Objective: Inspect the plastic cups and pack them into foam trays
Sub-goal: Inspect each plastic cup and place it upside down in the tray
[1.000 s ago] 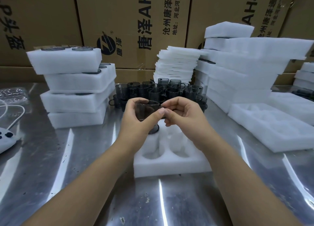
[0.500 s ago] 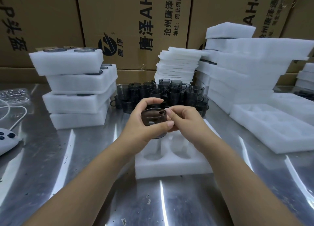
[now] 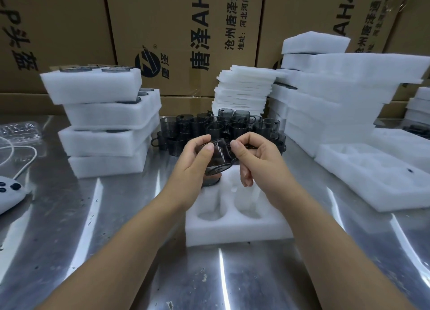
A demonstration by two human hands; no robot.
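A smoky grey plastic cup (image 3: 218, 157) is tipped over with its base toward me, held above the far end of a white foam tray (image 3: 235, 226). My left hand (image 3: 194, 163) grips the cup's body with thumb on top. My right hand (image 3: 254, 157) pinches the cup's right side near its handle. Another dark cup (image 3: 210, 181) sits in the tray's far left pocket, mostly hidden by my left hand. The near pockets are empty. Behind my hands stands a cluster of several dark cups (image 3: 221, 128).
A stack of filled foam trays (image 3: 102, 121) stands at the left. Foam sheets (image 3: 244, 91) and taller foam stacks (image 3: 337, 88) rise behind and right, with an empty tray (image 3: 377, 177) at right. Cardboard boxes (image 3: 186, 30) line the back. A white device with cable (image 3: 9, 193) lies far left.
Both hands have turned the cup from upright to tipped, its base now facing me. The hands stay over the tray's far end.
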